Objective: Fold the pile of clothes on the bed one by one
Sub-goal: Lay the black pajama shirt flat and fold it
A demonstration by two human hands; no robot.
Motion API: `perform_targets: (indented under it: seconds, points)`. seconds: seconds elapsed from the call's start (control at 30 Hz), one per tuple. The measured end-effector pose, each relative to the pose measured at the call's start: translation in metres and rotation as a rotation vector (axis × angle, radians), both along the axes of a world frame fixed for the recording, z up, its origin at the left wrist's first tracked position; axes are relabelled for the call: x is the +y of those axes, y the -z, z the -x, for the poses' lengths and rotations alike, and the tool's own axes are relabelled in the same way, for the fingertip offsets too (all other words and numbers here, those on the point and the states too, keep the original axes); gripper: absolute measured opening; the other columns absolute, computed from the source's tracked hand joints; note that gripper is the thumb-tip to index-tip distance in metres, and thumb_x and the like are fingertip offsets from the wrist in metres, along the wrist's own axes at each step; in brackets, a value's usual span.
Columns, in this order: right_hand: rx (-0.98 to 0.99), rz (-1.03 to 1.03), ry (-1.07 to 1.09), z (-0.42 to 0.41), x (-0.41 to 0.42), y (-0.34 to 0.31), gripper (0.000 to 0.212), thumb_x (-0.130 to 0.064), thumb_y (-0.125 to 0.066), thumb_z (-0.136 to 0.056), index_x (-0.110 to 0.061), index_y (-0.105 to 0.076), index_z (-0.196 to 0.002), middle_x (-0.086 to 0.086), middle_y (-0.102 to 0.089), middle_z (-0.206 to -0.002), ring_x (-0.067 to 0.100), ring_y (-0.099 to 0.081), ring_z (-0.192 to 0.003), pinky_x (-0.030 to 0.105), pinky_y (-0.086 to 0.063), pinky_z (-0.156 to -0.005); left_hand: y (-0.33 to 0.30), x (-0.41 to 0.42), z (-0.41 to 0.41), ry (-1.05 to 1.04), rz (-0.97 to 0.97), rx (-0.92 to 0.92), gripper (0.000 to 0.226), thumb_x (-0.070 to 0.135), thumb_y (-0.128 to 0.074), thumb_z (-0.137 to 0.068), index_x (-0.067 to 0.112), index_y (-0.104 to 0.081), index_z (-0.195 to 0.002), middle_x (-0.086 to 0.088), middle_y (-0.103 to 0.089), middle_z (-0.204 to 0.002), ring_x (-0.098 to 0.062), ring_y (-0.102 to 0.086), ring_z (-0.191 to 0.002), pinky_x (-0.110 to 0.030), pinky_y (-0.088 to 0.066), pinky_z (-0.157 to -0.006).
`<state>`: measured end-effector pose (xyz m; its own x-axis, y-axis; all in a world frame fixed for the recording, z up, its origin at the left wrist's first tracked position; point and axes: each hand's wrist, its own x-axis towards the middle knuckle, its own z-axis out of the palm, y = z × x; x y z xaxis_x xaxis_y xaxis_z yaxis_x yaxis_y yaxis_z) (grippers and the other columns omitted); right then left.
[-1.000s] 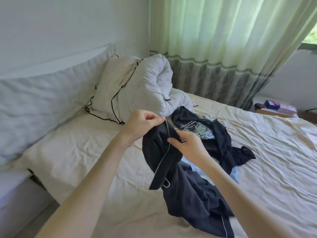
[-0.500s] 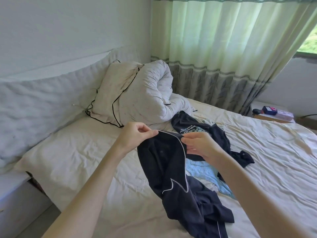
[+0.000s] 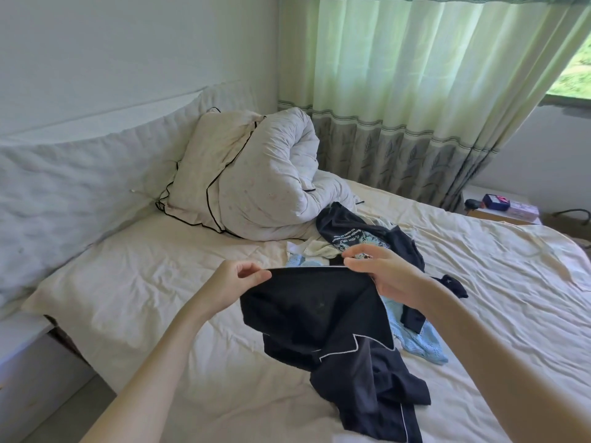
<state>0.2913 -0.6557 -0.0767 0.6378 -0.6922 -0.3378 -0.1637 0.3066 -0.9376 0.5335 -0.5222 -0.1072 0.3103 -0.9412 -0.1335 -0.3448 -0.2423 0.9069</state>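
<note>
Above the bed (image 3: 134, 302), navy white-piped garment (image 3: 319, 318), edge stretched taut, hem crumpled.

- One view only, from a camera worn on the person's head, looking forward and down across the bed (image 3: 134, 282).
- Wide-angle: the curtain (image 3: 415, 100) and wall lines bow toward the frame edges.
- It sits close to the hands; both forearms enter from the bottom edge.
- Far end of the view reaches the pillow (image 3: 204, 174) and the window corner at upper right.
</note>
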Motion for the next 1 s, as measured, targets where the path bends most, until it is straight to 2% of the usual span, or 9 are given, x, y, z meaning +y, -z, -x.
perform_targets:
  seconds: [0.07,0.17,0.27,0.47,0.53,0.63,0.77,0.87,1.0]
  points:
    - [0.074,0.116,-0.091,0.005,0.002,0.003,0.011,-0.002,-0.064,-0.086,-0.009,-0.062,-0.094,0.002,-0.064,-0.075,0.009,-0.061,-0.069,0.016,-0.047,-0.060,-0.005,-0.001,-0.002,-0.043,0.063,0.001,0.011,0.026,-0.067,-0.085,0.017,-0.071,-0.080,0.004,-0.073,-0.079,-0.005,-0.067,-0.075,-0.011,-0.049,-0.067]
    - [0.322,0.482,-0.113,0.012,-0.001,0.008,0.009,-0.009,-0.068,-0.085,-0.017,-0.067,-0.088,-0.002,-0.068,-0.087,0.008,-0.063,-0.083,0.015,-0.046,-0.077,-0.011,-0.002,-0.001,-0.053,0.114,-0.020,0.008,0.022,-0.070,-0.083,0.018,-0.071,-0.076,0.005,-0.073,-0.076,-0.004,-0.066,-0.071,-0.008,-0.048,-0.065]
    - [0.521,0.803,-0.039,0.015,-0.004,0.014,0.007,-0.015,-0.067,-0.086,-0.019,-0.072,-0.086,-0.008,-0.067,-0.081,0.006,-0.060,-0.082,0.016,-0.041,-0.076,-0.012,-0.004,0.005,-0.007,0.103,-0.049,0.005,0.019,-0.071,-0.082,0.018,-0.071,-0.078,0.002,-0.072,-0.077,-0.004,-0.066,-0.073,-0.009,-0.049,-0.068]
    - [0.746,0.935,0.111,0.022,-0.004,0.028,0.021,-0.039,-0.058,-0.091,-0.023,-0.058,-0.077,-0.009,-0.058,-0.070,0.013,-0.054,-0.072,0.029,-0.039,-0.065,-0.017,-0.005,0.012,0.093,0.069,-0.088,0.005,0.019,-0.067,-0.086,0.018,-0.071,-0.090,0.002,-0.073,-0.088,-0.006,-0.067,-0.086,-0.016,-0.050,-0.081]
    - [0.692,0.834,0.120,0.023,-0.004,0.031,0.021,-0.036,-0.060,-0.090,-0.024,-0.055,-0.074,-0.010,-0.056,-0.068,0.012,-0.052,-0.068,0.028,-0.039,-0.064,-0.019,-0.006,0.013,0.077,0.093,-0.115,0.005,0.020,-0.066,-0.087,0.017,-0.071,-0.087,0.002,-0.073,-0.086,-0.008,-0.067,-0.085,-0.017,-0.050,-0.080]
    - [0.396,0.454,0.110,0.028,-0.005,0.028,0.011,-0.016,-0.064,-0.089,-0.019,-0.065,-0.079,-0.006,-0.059,-0.071,0.011,-0.056,-0.066,0.018,-0.047,-0.060,-0.018,-0.009,0.011,-0.025,0.132,-0.150,0.007,0.020,-0.069,-0.085,0.015,-0.070,-0.081,0.001,-0.072,-0.081,-0.013,-0.067,-0.082,-0.017,-0.049,-0.074]
    - [0.056,0.086,0.022,0.040,-0.004,0.022,0.017,-0.003,-0.058,-0.091,-0.013,-0.072,-0.094,0.001,-0.074,-0.088,0.011,-0.069,-0.082,0.021,-0.054,-0.068,-0.012,-0.007,0.001,-0.153,0.131,-0.201,0.016,0.025,-0.074,-0.080,0.012,-0.067,-0.075,-0.003,-0.070,-0.078,-0.017,-0.065,-0.078,-0.024,-0.049,-0.073]
    - [-0.029,0.071,0.063,0.043,-0.007,0.020,0.016,-0.002,-0.061,-0.088,-0.010,-0.072,-0.095,0.007,-0.073,-0.090,0.017,-0.069,-0.082,0.026,-0.055,-0.071,-0.007,-0.005,-0.006,-0.145,0.126,-0.189,0.016,0.027,-0.073,-0.080,0.014,-0.065,-0.074,-0.001,-0.069,-0.076,-0.016,-0.064,-0.077,-0.022,-0.048,-0.071]
    - [-0.095,0.284,0.106,0.043,-0.005,0.022,0.020,-0.005,-0.055,-0.093,-0.017,-0.069,-0.087,0.009,-0.056,-0.075,0.020,-0.056,-0.075,0.030,-0.051,-0.074,-0.001,-0.002,-0.008,-0.109,0.142,-0.126,0.013,0.023,-0.070,-0.083,0.013,-0.062,-0.078,-0.008,-0.067,-0.077,-0.017,-0.060,-0.077,-0.021,-0.044,-0.073]
